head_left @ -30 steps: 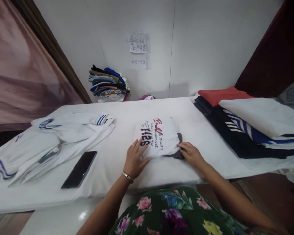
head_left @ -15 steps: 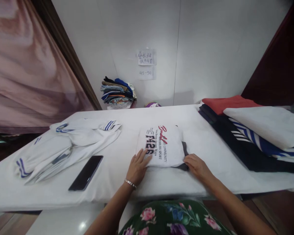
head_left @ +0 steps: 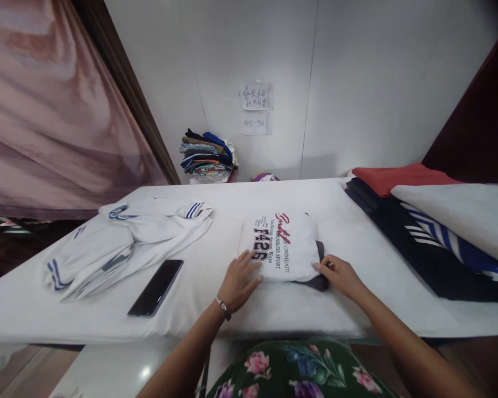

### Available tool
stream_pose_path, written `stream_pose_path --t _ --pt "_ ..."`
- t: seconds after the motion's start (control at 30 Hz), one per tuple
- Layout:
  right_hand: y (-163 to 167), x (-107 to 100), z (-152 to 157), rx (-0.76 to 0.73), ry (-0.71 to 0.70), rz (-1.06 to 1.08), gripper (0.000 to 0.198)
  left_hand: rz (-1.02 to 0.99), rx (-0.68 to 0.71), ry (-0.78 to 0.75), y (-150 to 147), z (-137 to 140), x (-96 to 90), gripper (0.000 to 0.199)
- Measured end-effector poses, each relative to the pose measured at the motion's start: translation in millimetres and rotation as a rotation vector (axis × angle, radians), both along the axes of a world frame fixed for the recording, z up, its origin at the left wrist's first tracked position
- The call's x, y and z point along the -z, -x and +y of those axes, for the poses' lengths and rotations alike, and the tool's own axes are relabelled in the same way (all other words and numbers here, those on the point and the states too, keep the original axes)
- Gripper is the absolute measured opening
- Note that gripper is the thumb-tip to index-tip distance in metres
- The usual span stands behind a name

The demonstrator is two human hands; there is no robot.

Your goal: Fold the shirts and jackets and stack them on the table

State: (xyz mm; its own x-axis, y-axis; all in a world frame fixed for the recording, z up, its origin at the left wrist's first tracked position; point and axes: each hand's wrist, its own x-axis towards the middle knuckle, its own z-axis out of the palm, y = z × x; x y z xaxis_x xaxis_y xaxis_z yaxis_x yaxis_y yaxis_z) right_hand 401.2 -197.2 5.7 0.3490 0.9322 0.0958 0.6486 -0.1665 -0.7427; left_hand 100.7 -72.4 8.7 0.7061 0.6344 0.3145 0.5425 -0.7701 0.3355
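In front of me on the white-covered table lies a folded white shirt (head_left: 301,243) with red and black lettering and dark grey fabric peeking out at its right side. My left hand (head_left: 238,280) rests on its near left corner, fingers spread over the cloth beside the black number. At the near right corner, my right hand (head_left: 340,276) pinches the white edge between thumb and fingers, next to the dark grey part. A bracelet circles my left wrist.
A loose white garment with blue stripes (head_left: 149,232) spreads over the table's left side, near a black phone (head_left: 156,287). Folded clothes, including a red one (head_left: 402,178) and a navy one (head_left: 402,237), lie at right. A clothes stack (head_left: 209,157) stands by the wall beneath paper signs (head_left: 257,108).
The view has shifted slightly left, so things appear further right. My right fingers have gathered closer at the shirt's corner; my left hand stays on the near left corner.
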Motion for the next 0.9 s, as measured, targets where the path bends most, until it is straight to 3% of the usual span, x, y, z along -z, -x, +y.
stream_pose_path --t 0.13,0.2,0.33,0.47,0.7,0.77,0.9 --pt "1.5 5.2 11.0 0.048 -0.007 -0.039 0.035 -0.054 -0.132 -0.047 -31.0 19.6 -34.8 0.041" --pt "3.1 11.0 13.1 0.052 -0.009 -0.051 0.043 0.003 -0.160 -0.060 -48.2 30.1 -39.9 0.046" --pt "4.2 20.4 8.2 0.020 -0.032 -0.029 0.042 0.140 -0.196 0.043 -63.7 42.7 -18.8 0.058" --pt "-0.6 12.3 -0.9 -0.066 0.072 -0.071 0.040 0.103 -0.186 0.033 -58.9 45.2 2.0 0.061" --pt "-10.0 -23.1 -12.6 -0.227 0.229 -0.267 0.014 0.065 -0.187 0.029 -57.6 45.4 0.3 0.059" --pt "-14.7 -31.2 -4.7 -0.181 0.149 -0.325 0.017 0.062 -0.189 0.026 -58.1 45.3 0.6 0.059" --pt "-14.4 -34.5 31.9 -0.027 -0.210 -0.319 0.034 0.059 -0.188 0.028 -57.9 45.1 2.0 0.060"
